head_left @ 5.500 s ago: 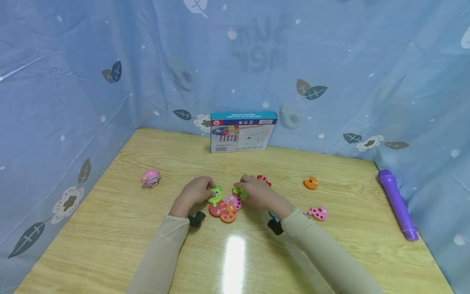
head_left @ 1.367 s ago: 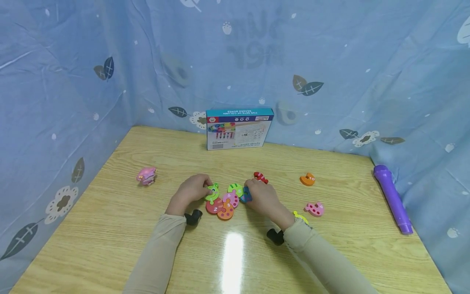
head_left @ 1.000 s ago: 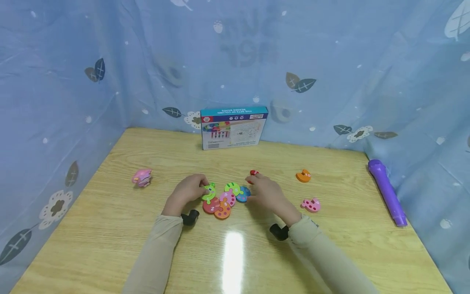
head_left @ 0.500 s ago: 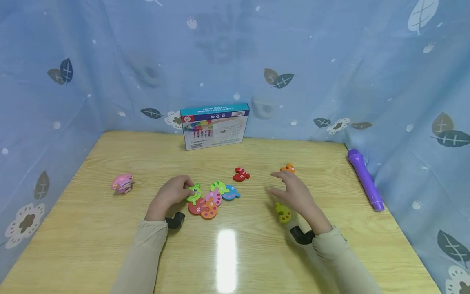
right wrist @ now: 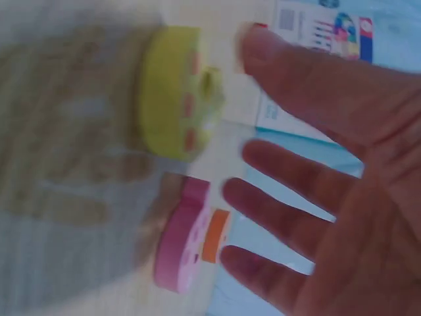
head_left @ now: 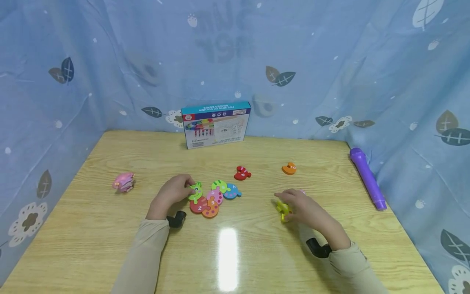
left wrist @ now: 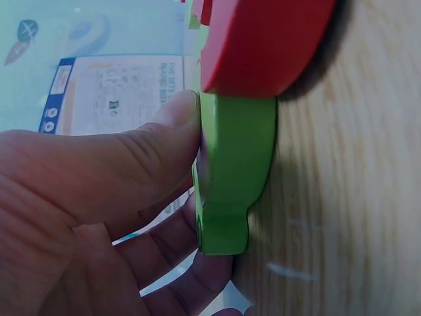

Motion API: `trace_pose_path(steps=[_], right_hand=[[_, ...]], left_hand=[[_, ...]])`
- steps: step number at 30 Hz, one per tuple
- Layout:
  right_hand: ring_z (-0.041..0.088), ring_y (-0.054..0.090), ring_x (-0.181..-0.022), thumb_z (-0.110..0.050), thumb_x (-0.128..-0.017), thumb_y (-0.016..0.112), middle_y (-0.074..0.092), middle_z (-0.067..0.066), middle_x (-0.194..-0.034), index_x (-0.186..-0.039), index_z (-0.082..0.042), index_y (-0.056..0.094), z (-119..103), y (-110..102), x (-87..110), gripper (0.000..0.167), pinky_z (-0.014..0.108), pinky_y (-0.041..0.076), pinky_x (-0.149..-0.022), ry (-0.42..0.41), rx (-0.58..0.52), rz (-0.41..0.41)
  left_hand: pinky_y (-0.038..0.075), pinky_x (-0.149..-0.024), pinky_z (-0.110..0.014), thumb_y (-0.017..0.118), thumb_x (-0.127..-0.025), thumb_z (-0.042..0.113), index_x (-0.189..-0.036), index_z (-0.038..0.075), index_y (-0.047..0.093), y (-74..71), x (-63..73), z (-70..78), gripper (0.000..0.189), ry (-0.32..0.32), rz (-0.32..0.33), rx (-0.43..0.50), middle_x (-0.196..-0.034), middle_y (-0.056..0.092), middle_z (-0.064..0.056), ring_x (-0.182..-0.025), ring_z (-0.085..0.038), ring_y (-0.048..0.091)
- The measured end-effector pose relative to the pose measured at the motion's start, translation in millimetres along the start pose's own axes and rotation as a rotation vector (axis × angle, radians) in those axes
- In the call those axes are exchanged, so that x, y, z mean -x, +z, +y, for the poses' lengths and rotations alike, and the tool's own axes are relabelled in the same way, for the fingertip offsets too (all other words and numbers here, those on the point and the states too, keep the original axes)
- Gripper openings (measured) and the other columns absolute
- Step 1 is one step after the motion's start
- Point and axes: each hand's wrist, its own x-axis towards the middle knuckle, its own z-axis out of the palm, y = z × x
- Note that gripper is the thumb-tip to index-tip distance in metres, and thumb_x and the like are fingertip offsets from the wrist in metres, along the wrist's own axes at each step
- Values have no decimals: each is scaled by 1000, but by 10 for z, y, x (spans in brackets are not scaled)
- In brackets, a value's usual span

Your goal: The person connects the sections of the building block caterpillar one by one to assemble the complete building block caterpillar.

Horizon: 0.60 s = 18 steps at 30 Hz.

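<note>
My left hand (head_left: 170, 197) pinches the green smiling caterpillar-head puzzle piece (head_left: 196, 192), thumb on its face and fingers at its edge in the left wrist view. Linked to the head is a curved chain: red piece 2 (head_left: 198, 205), orange piece 3 (head_left: 210, 209), a pink piece (head_left: 215, 196), a striped green piece (head_left: 219, 185) and blue piece 6 (head_left: 231, 192). To the right, my right hand (head_left: 307, 209) hovers at a yellow spotted puzzle piece (head_left: 282, 207). Its thumb and fingers are spread apart in the right wrist view, with a gap to the yellow piece (right wrist: 161, 99).
Behind the chain lie a loose red piece (head_left: 242, 173) and orange piece 10 (head_left: 289, 168). A pink spotted piece (right wrist: 177, 243) is mostly hidden behind my right hand. A box (head_left: 216, 130) stands at the back, a pink toy (head_left: 124, 182) left, a purple microphone-like stick (head_left: 368, 178) right.
My right hand added the striped green piece, then the blue one, to the chain. It let go and moved right, then down to the yellow piece. My left hand stays on the head.
</note>
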Motion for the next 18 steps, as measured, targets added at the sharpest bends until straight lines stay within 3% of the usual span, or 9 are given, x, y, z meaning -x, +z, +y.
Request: trace_pose_path(steps=[2,5,11,18], right_hand=[[26,54,-100,-7,-68,79,54,13,-116,-129,-4,52,-8,34,20,67,41,46,-81,-36,35,-58],[23,55,-96,-1,-68,78,55,11,-112,-126,-6,54,-27,79,33,63,38,48,-78,-47,66,-79],[18,54,-85,-3,-69,78,56,7,-100,-113,-7,62,-83,135,-23,47,34,47,-72,-38,154,-23],[16,55,-85,-20,-70,80,58,3,-102,-118,-9,59,-252,154,-317,54,41,46,-73,8,213,31]], left_hand=[[41,-72,-36,66,-85,16,-97,8,61,-3,-5,-10,16,3,5,1,-87,56,-6,-79,-21,50],[41,-71,-36,66,-84,15,-98,7,61,-9,-1,-20,16,9,13,2,-87,55,-6,-78,-21,49],[41,-71,-35,66,-84,16,-98,7,61,-18,14,-12,17,6,7,-5,-86,56,-5,-78,-20,49],[41,-70,-34,67,-84,17,-98,7,62,0,1,-3,18,11,3,-6,-86,56,-5,-77,-20,50]])
